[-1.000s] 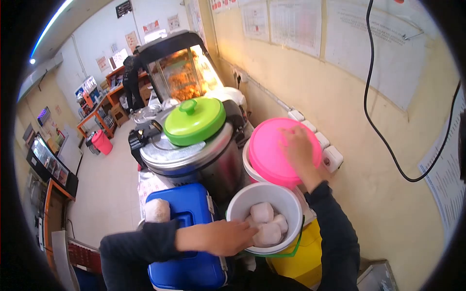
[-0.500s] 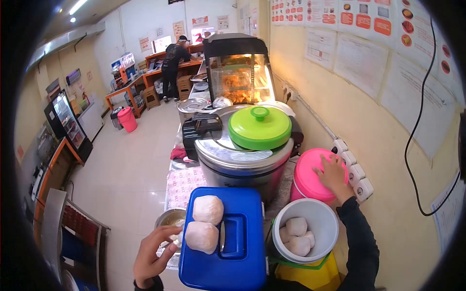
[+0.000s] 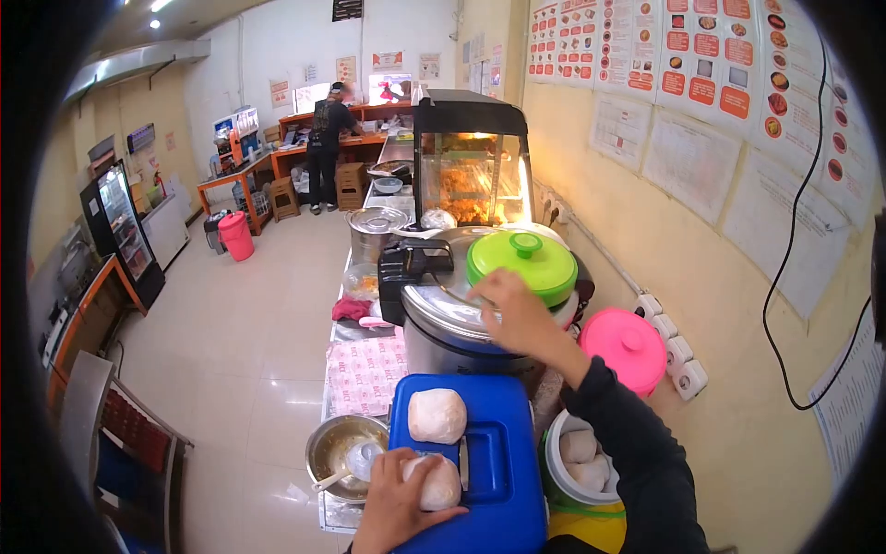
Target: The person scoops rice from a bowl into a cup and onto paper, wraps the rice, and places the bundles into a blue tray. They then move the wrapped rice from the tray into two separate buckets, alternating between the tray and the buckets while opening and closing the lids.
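Observation:
My left hand [image 3: 404, 499] is wrapped round the nearer of two white wrapped bundles [image 3: 439, 484] on a blue lid [image 3: 517, 443]. The other bundle [image 3: 437, 415] sits just beyond it. My right hand [image 3: 517, 314] is raised over the near side of a large metal cooker, its fingers apart and holding nothing. Just beyond its fingertips a green lid [image 3: 554, 263] rests on the cooker. Below my right forearm a white bucket [image 3: 556, 452] holds several similar bundles, partly hidden by the sleeve. A pink lid [image 3: 609, 355] covers a container right of the cooker.
A metal bowl [image 3: 323, 452] with a ladle stands left of the blue lid, near printed paper sheets [image 3: 365, 374]. Behind the cooker is a lit food display case [image 3: 471, 175]. A person [image 3: 325, 138] stands at a far counter. Wall sockets [image 3: 678, 351] line the right.
My right hand has moved left and forward from the pink lid to above the cooker. My left hand has closed round the nearer bundle. The camera view has shifted.

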Available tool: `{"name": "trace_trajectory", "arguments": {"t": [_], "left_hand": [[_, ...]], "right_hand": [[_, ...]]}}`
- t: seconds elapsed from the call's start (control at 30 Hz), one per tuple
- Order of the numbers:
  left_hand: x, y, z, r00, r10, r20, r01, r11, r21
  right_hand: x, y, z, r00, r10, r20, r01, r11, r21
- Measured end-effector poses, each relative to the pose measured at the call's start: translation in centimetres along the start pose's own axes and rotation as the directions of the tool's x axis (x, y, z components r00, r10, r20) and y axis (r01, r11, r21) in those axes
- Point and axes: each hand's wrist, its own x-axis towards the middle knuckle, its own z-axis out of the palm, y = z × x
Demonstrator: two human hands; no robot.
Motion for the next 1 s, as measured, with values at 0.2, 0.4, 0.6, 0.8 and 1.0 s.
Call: {"name": "trace_trajectory", "arguments": {"t": [0.2,0.4,0.6,0.8,1.0], "left_hand": [[0.0,-0.5,0.0,0.995,0.089,-0.039,-0.093,0.987,-0.13],[0.2,-1.3,0.3,0.995,0.091,-0.043,-0.097,0.984,-0.149],[0.3,-1.3,0.2,0.997,0.082,-0.004,-0.081,0.982,-0.172],[0.2,-2.6,0.0,0.988,0.106,0.109,-0.079,0.97,-0.231],[1.1,-0.8,-0.9,0.987,0.08,0.141,-0.058,0.987,-0.149]], "right_hand": [[6.3,13.3,1.6,0.881,0.428,-0.203,-0.472,0.759,-0.449],[7.1,14.8,2.4,0.858,0.5,-0.112,-0.504,0.782,-0.367],[5.7,13.8,-0.7,0.931,0.282,-0.231,-0.337,0.909,-0.246],[0.5,8.2,-11.2,0.913,0.305,-0.271,-0.358,0.917,-0.175],[-7.6,1.1,-17.4,0.842,0.493,-0.218,-0.529,0.834,-0.156]]}}
